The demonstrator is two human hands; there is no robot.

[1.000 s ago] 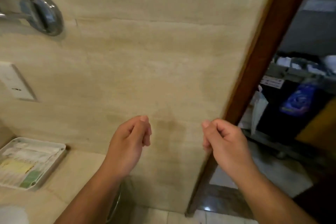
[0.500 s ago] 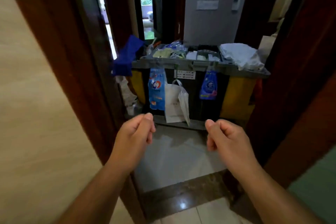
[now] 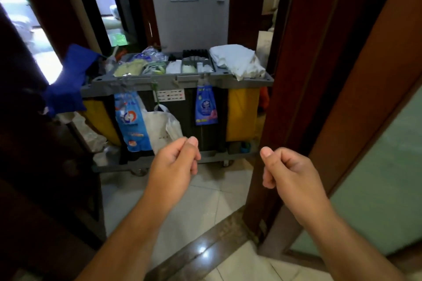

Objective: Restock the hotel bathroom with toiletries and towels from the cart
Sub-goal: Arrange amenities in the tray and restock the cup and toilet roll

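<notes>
A grey housekeeping cart (image 3: 173, 81) stands just outside the doorway, straight ahead. Its top tray holds compartments of small packaged toiletries (image 3: 157, 67) and a heap of white towels (image 3: 237, 61) at the right end. My left hand (image 3: 175, 164) and my right hand (image 3: 287, 171) are raised in front of me, short of the cart. Both have the fingers curled in with the thumb on top, and both hold nothing.
Dark wooden door frames stand at the left (image 3: 34, 166) and right (image 3: 296, 75), with a frosted glass door (image 3: 376, 189) at far right. A dark stone threshold (image 3: 205, 248) crosses the floor. Blue refill pouches (image 3: 206, 106), a white plastic bag (image 3: 161, 128) and yellow bags (image 3: 242, 112) hang on the cart.
The view swung from the bathroom wall and counter tray to the doorway, and the cart has come closer. Both hands keep the same curled pose.
</notes>
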